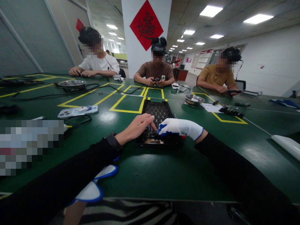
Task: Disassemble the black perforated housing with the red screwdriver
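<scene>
A black opened laptop base (157, 112) with a grid-patterned panel lies on the green table (164, 175) in front of me. My bare left hand (138, 126), with a dark watch on its wrist, rests on the near edge of the base, its fingers curled together and its fingertips down in the housing. My right hand (179, 127) wears a white glove with blue fingertips and is closed in a pinch at the same spot, with something red showing beneath it. What the fingers hold is too small to make out.
A white and blue glove (96, 184) lies under my left forearm at the table's near edge. Three people sit across the table. Metal bowls (71, 83) (194, 99), black cables (77, 122), a blister pack (78, 111) and small parts (231, 111) lie around; yellow tape marks the surface.
</scene>
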A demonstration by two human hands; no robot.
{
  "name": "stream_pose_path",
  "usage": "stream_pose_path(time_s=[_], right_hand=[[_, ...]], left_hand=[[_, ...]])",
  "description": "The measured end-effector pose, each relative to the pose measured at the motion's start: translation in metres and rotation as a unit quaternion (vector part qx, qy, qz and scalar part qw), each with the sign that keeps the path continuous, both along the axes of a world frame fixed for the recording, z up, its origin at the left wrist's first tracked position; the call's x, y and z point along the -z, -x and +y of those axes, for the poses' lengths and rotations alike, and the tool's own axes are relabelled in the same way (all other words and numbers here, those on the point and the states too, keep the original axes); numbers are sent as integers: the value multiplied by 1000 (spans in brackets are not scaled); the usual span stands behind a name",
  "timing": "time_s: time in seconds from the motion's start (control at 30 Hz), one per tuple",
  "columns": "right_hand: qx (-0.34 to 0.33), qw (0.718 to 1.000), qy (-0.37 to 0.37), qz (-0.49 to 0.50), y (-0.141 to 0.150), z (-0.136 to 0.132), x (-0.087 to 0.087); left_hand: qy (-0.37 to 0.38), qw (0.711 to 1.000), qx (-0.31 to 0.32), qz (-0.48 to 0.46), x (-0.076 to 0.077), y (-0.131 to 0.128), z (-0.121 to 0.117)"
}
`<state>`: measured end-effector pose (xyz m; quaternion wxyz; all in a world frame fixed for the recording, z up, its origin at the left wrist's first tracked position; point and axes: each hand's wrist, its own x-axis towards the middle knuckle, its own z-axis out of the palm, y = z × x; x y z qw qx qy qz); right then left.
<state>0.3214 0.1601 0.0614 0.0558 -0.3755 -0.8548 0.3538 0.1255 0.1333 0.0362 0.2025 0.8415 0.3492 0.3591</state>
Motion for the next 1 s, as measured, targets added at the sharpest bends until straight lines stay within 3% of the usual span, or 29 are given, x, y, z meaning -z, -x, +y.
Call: stream_pose_path(time_s=[0.17,0.3,0.7,0.9,1.0], right_hand=[[-48,998,-12,-28,-2,3,1],[-46,998,-17,-26,0,0,-3],[13,999,24,-32,-3,-2,-5],[-6,998,21,65,-10,9,-12],[73,979,-63,179,-23,17,-19]], left_hand=[[-21,997,65,45,-2,-2,-5],[-18,994,91,55,0,-1,-2],[-7,994,89,59,2,0,0],[-8,994,86,64,-1,0,-3],[-8,993,90,74,-5,0,-5]])
